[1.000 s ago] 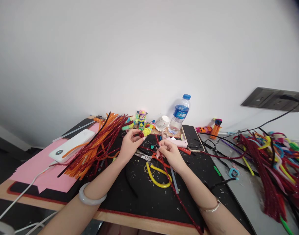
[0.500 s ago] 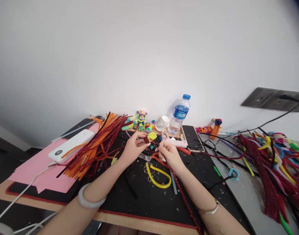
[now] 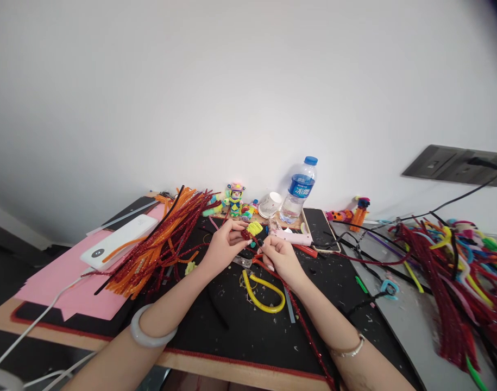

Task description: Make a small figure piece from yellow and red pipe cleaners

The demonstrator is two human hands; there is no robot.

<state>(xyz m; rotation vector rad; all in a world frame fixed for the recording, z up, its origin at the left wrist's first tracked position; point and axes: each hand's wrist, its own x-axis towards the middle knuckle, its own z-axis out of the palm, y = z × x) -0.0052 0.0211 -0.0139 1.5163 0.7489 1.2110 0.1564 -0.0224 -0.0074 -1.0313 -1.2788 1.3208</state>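
Between the fingertips of my left hand (image 3: 226, 244) is a small yellow and dark red pipe-cleaner piece (image 3: 254, 228), raised a little above the black mat. My right hand (image 3: 278, 255) pinches a dark red glittery pipe cleaner (image 3: 309, 334) close to that piece; its long tail runs down beneath my right forearm to the table edge. A small black bit shows at the right fingertips, too small to make out. Under the hands lie pliers (image 3: 245, 262) with orange-red handles, partly hidden, and a bent yellow loop (image 3: 264, 309).
Orange and red pipe cleaners (image 3: 150, 255) lie on pink paper (image 3: 69, 277) at left beside a white power bank (image 3: 118, 243). Behind the hands stand a water bottle (image 3: 299, 190), paper cup (image 3: 270, 205) and small doll (image 3: 234, 200). A phone (image 3: 319, 228) and glue gun (image 3: 293, 236) lie right of them.
Both hands stay in nearly the same place. The yellow and red piece has turned slightly, and my right fingers have shifted a little beside it.
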